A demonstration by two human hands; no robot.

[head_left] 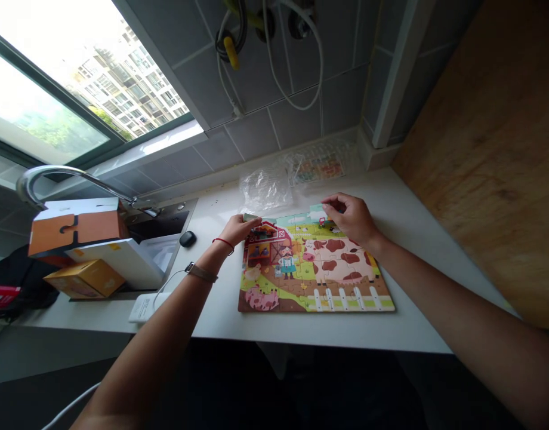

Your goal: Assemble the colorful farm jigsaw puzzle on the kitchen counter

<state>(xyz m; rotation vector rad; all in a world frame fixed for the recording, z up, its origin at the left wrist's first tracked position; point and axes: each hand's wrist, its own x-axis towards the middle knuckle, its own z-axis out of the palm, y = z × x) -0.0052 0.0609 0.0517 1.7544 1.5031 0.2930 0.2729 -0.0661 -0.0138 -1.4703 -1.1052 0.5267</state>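
Two bare hands work at the far edge of a farm jigsaw puzzle that lies flat on a white countertop. The left hand, with a red string and a watch band at its wrist, pinches a pale green puzzle piece between fingers and thumb, holding it at the puzzle's far left corner, just above the red barn in the picture. The right hand curls its fingertips down onto the far right part of the puzzle, pressing on or near a light blue sky piece; whether it actually grips that piece cannot be told.

The puzzle looks nearly complete: cow, farmer, pigs and fence are all joined, and only the top row seems to be in progress. The step in hand appears to be seating the last sky pieces. The next move likely calls for turning the held piece until its tabs line up, then pressing it flat.

Beyond the puzzle, against the grey tiled wall, lie crumpled clear plastic bags. To the left sit a sink with a curved tap, and orange and white boxes.
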